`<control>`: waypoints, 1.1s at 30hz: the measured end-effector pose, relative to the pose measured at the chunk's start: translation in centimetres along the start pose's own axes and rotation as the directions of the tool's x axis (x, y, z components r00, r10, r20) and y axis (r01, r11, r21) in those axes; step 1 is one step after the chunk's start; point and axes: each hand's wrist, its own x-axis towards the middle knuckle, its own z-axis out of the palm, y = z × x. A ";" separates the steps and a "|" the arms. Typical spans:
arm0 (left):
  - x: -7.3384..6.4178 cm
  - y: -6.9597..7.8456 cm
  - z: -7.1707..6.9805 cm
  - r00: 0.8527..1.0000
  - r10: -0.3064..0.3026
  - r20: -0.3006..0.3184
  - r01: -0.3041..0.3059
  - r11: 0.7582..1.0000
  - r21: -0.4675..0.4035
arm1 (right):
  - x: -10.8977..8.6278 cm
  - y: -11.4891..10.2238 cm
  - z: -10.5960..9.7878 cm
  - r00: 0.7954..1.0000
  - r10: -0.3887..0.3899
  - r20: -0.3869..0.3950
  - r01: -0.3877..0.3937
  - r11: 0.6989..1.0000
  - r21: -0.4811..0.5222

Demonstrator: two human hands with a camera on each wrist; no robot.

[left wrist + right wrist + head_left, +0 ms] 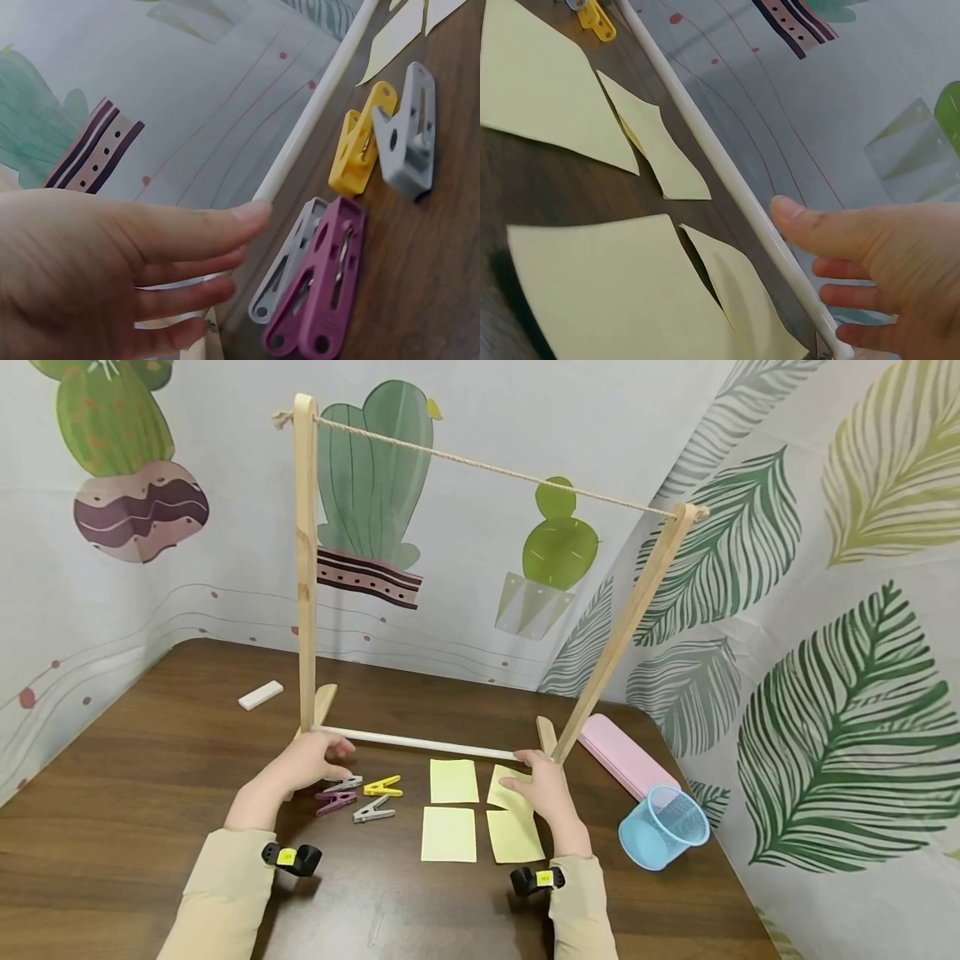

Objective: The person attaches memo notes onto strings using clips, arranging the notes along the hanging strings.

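Observation:
My left hand (311,758) is at the foot of the wooden stand's left post (306,577). Its thumb and fingers reach loosely forward beside the white crossbar (420,743), holding nothing. Under it lie a purple clothespin (330,277), a yellow clothespin (383,786) and grey clothespins (373,810). At the right post's (626,627) foot, my right hand (546,783) has its fingers extended close to the crossbar's end. It overlaps a yellow sticky note (504,787) in the head view. Other notes (448,835) lie to its left. A rope (487,467) spans the post tops.
A pink case (626,756) and a light blue mesh cup (663,828) are at the table's right edge. A small white block (260,695) lies left of the stand. Patterned cloth (465,568) hangs behind the brown table (390,902).

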 end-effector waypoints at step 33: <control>-0.9 -0.1 -0.6 0.992 -0.002 0.123 0.004 1.000 -0.012 | 0.0 1.2 0.2 0.992 0.064 0.112 -0.049 0.990 -0.130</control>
